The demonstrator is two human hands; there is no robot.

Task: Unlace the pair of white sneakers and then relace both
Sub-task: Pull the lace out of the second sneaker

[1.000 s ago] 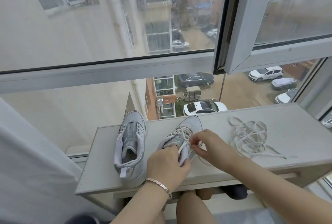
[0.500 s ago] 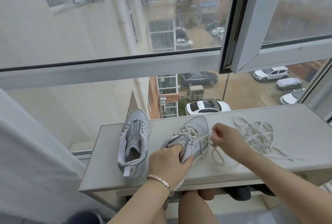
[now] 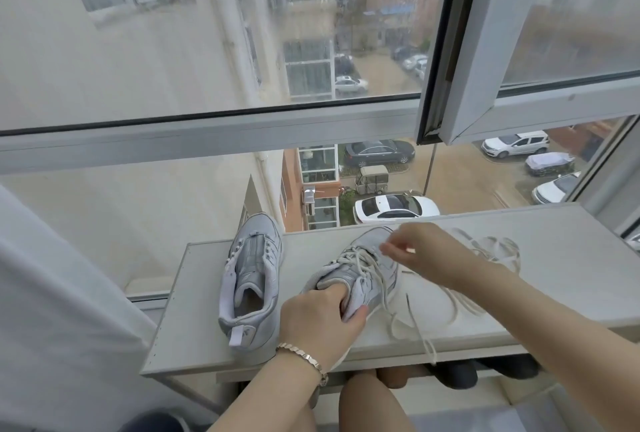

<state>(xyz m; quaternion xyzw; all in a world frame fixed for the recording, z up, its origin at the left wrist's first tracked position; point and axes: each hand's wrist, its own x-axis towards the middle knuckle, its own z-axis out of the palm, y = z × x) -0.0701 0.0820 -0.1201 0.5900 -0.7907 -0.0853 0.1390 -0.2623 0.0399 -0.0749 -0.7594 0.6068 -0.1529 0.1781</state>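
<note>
Two white sneakers stand on a pale worktop (image 3: pixel 561 258) set against a window, toes pointing toward the glass. The unlaced sneaker (image 3: pixel 251 279) sits at the left of the worktop, upright, its eyelets bare and its tongue exposed, untouched by either hand. The laced sneaker (image 3: pixel 363 272) stands just beside it to the right, angled slightly, heel toward the person at the near edge. The left hand (image 3: pixel 322 321) holds this sneaker at the heel end: the grip is closed around the collar, fingers tucked into the opening and thumb pressed on the outer flank. A metal bracelet (image 3: pixel 304 359) sits on that wrist. The right hand (image 3: pixel 426 251) is raised over the toe end of the same sneaker, its grip narrow, thumb and forefinger pinching the threaded lace (image 3: pixel 415 324) near the front eyelets. The lace is slack across the upper rows, and its free lengths trail over the worktop to the right of the sneaker, one end hanging past the near edge. A second, loose lace (image 3: pixel 495 248) lies in a tangle farther right on the worktop, partly hidden behind the right forearm and apart from both sneakers. Parked cars (image 3: pixel 394 206) show through the glass below.
</note>
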